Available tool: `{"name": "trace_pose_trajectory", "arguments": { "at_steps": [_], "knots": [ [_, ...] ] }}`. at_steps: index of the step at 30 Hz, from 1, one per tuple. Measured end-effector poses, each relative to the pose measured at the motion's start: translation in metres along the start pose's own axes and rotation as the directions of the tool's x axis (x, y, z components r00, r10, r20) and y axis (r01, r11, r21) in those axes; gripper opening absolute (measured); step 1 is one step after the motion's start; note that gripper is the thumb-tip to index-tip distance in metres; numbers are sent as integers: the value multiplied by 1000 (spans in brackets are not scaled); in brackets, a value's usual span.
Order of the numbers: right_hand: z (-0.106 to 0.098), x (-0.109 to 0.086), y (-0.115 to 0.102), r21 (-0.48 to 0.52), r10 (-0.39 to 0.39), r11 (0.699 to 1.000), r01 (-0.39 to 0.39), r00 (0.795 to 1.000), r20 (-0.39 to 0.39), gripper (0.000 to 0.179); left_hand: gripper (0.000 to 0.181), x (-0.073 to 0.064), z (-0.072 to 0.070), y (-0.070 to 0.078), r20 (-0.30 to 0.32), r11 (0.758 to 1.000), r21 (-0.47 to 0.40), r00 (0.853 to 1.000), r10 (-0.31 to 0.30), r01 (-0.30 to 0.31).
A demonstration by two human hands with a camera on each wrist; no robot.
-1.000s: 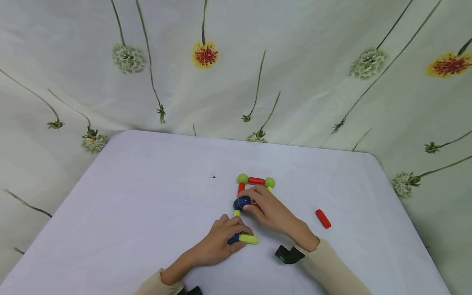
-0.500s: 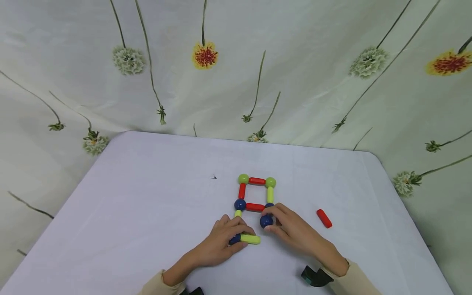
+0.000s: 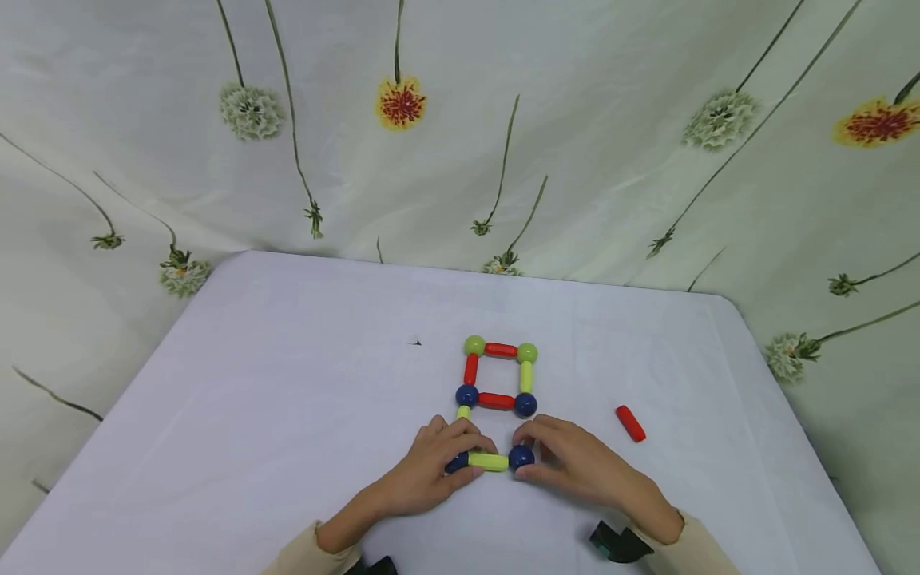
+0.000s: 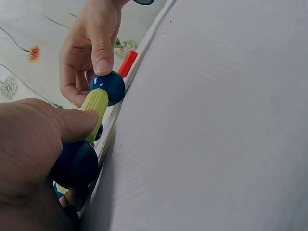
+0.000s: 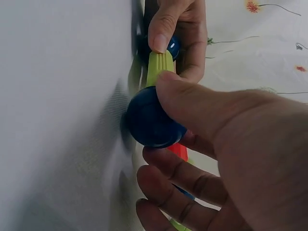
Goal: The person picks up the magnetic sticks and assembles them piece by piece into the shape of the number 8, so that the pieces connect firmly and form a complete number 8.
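My left hand (image 3: 431, 471) grips the left end of a yellow-green rod (image 3: 489, 462) between thumb and fingers, beside a blue ball (image 4: 76, 166) that its fingers partly cover. At the rod's other end, my right hand (image 3: 585, 463) pinches a second blue ball (image 3: 521, 458) between thumb and fingers; ball and rod end meet. Another yellow-green rod (image 3: 463, 413) runs from under the left fingers up to a blue corner ball (image 3: 467, 395). Beyond lies a square of red rods (image 3: 496, 401), a yellow-green rod (image 3: 527, 376), green balls (image 3: 528, 353) and blue balls (image 3: 525, 404).
A loose red rod (image 3: 630, 423) lies on the white-covered table (image 3: 287, 375), right of the square. A small dark mark (image 3: 415, 343) shows on the cover to the left. Behind the table hangs a flower-printed cloth (image 3: 611, 160).
My right hand has carried the blue ball from beside the square's left corner rightward and toward me, onto the free end of the yellow-green rod. My left hand has stayed in place.
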State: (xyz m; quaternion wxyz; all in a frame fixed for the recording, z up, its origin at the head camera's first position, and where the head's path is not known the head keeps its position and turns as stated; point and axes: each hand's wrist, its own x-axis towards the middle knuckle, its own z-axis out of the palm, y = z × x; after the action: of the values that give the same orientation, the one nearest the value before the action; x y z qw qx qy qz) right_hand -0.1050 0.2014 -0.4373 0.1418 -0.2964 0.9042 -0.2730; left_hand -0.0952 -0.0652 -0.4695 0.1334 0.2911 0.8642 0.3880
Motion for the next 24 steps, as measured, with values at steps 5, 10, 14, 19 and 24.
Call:
{"name": "trace_pose_trajectory", "arguments": {
  "at_steps": [5,10,14,19,24],
  "knots": [
    [2,1,-2,-14,15,1000,-14,1000,12,37,26,-1,0,0,-2,1000,1,1000,-5,5],
    [1,1,-3,-33,28,999,-27,999,18,39,27,0,1,-1,-7,1000,4,1000,-3,3],
    [-2,1,-3,-33,31,999,-30,999,27,42,28,1,0,-1,-9,1000,1,1000,-3,3],
    [-13,-2,3,13,2,1000,-2,1000,-30,43,28,1,0,0,-2,1000,-10,1000,-18,18],
    [-31,-6,19,-6,15,1000,-16,993,-120,34,26,0,1,0,4,999,-5,999,-33,33]
  ]
}}
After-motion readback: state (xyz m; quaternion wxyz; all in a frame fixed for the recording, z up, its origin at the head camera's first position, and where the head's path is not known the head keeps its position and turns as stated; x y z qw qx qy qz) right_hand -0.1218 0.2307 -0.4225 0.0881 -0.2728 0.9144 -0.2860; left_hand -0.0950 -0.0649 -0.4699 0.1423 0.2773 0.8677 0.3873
